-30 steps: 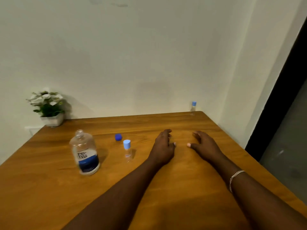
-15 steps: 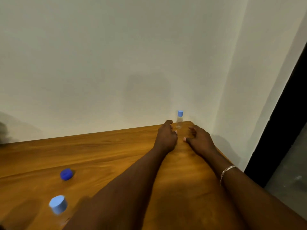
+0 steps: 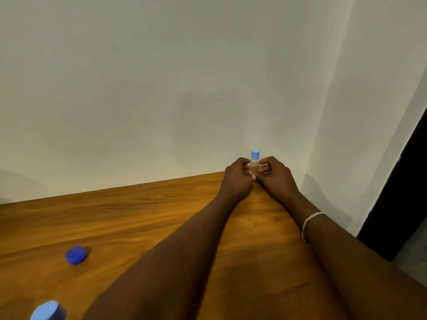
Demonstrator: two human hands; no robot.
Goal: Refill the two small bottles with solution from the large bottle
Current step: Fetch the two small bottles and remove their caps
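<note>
A small clear bottle (image 3: pixel 254 163) with a light blue cap stands upright at the table's far right corner by the wall. My left hand (image 3: pixel 236 181) and my right hand (image 3: pixel 276 179) curl around its body from either side, fingertips on it. The light blue cap of the other small bottle (image 3: pixel 46 311) shows at the bottom left edge; its body is cut off. A dark blue cap (image 3: pixel 75 255) lies loose on the wood. The large bottle is out of view.
The wooden table (image 3: pixel 138 222) meets a white wall at the back and ends on the right beside a dark doorway (image 3: pixel 397 204). A silver bracelet (image 3: pixel 310 224) is on my right wrist.
Both hands reached forward to the far corner and closed around the small bottle there. The view swung right, so the large bottle and the plant left the frame.
</note>
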